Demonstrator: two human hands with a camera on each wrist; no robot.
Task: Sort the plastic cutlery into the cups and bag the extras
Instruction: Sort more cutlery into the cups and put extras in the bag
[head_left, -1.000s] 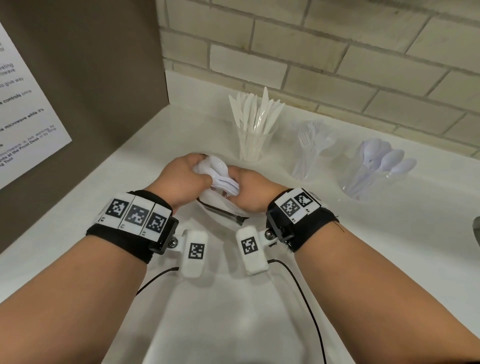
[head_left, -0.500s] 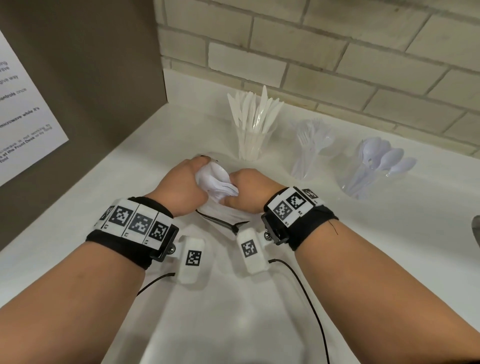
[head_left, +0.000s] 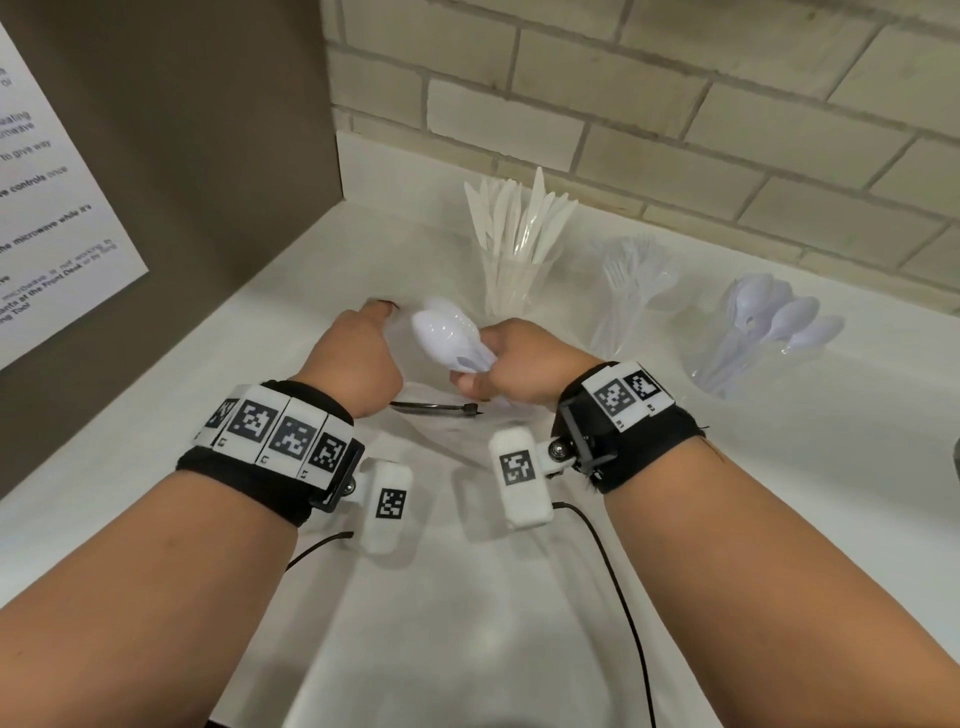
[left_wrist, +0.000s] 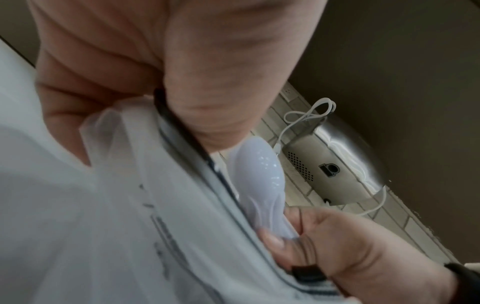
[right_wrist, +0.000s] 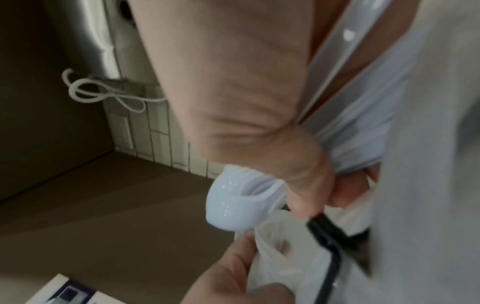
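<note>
My right hand (head_left: 488, 364) grips a bundle of white plastic spoons (head_left: 447, 332) by the handles, bowls pointing left. My left hand (head_left: 371, 338) pinches the black-zippered rim of a clear plastic bag (head_left: 436, 410) that lies on the white counter just below the spoons. In the left wrist view the spoons (left_wrist: 259, 174) sit at the bag's (left_wrist: 103, 226) mouth, right beside the zip strip. The right wrist view shows the spoon bowls (right_wrist: 239, 205) above the bag (right_wrist: 285, 257). Behind stand three clear cups: knives (head_left: 514, 275), forks (head_left: 628, 301), spoons (head_left: 748, 353).
A brown panel with a printed notice (head_left: 52, 208) closes off the left side, and a brick wall (head_left: 675, 104) runs along the back. A black cable (head_left: 618, 582) trails over the counter between my forearms. A steel appliance (left_wrist: 337, 164) with a white cord hangs on the wall.
My hands have drawn apart: the left has moved left with the bag's rim, and the spoon bundle in my right hand now shows fully between them.
</note>
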